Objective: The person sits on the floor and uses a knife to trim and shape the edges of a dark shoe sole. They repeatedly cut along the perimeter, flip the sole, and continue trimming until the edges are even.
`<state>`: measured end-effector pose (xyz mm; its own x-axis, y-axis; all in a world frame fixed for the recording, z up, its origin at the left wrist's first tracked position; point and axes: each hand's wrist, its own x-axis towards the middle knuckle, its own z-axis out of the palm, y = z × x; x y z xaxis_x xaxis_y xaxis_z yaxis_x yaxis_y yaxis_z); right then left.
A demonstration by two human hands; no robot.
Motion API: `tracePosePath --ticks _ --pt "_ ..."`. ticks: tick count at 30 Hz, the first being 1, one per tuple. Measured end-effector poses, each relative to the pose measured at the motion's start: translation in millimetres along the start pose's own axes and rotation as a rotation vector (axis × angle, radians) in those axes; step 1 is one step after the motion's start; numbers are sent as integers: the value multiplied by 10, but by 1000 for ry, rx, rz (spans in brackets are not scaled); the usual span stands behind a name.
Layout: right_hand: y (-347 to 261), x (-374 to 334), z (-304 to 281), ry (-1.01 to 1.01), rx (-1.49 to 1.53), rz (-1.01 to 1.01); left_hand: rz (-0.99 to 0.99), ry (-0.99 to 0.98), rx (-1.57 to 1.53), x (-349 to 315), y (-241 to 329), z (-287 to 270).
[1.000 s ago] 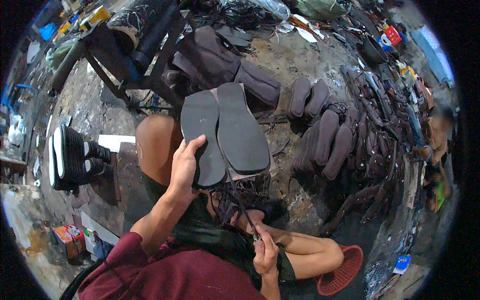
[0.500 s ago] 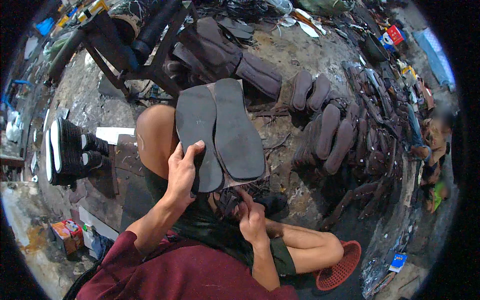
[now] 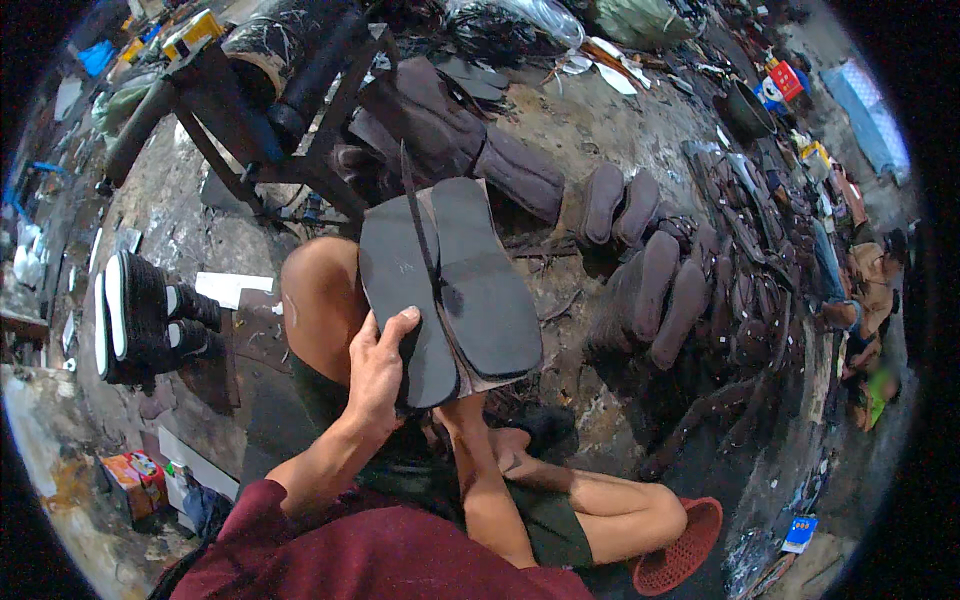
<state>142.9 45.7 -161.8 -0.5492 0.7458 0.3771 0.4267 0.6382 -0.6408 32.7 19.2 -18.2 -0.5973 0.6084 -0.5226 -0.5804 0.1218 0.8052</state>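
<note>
The person sits low on the floor [image 3: 610, 405], and from where I stand I can see two dark grey soles [image 3: 490, 295] held side by side over the lap, with a thin brownish sheet [image 3: 506, 379] showing beneath them. The left hand [image 3: 376, 365] has its fingers closed on the left edge, thumb pressed flat on the nearer sole. The right forearm [image 3: 490, 490] runs up under the lower edge of the soles; the right hand itself is hidden there, so I cannot tell how its fingers are set. A narrow, dark, pointed strip [image 3: 416, 210] slants up over the left sole, its lower end near the gap between the two. The bare left knee [image 3: 320, 305] is bent up just beside them. Off to the left stands a black stack [image 3: 140, 310] with white-rimmed pieces at its outer end, white paper [image 3: 235, 288] near it. To the right are brown padded footbeds [image 3: 655, 285], and nearer the person, by the right knee, a red basket [image 3: 690, 550] lies tilted.
</note>
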Motion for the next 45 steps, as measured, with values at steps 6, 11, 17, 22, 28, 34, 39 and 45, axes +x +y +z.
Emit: tracePosePath --ticks 6,11,17,22,28,34,39,45 --pt "255 -250 354 8 707 477 0 -2 12 -11 34 62" --pt "268 -237 264 0 601 467 -8 46 2 -50 56 41" --pt "245 402 -199 24 293 290 26 18 -12 -38 -80 -78" --pt "88 990 -313 -6 -73 103 46 23 49 -46 -35 -166" --pt "-50 1460 -415 -102 -700 -43 28 -27 27 -36 -71 -143" --pt "-47 1840 -98 -244 642 197 -2 -43 57 74 -66 -362" --pt "-66 1542 -242 -73 586 71 -94 -60 29 100 -65 -515" --pt "-12 1990 -402 -247 628 222 -48 -149 135 143 -68 -672"
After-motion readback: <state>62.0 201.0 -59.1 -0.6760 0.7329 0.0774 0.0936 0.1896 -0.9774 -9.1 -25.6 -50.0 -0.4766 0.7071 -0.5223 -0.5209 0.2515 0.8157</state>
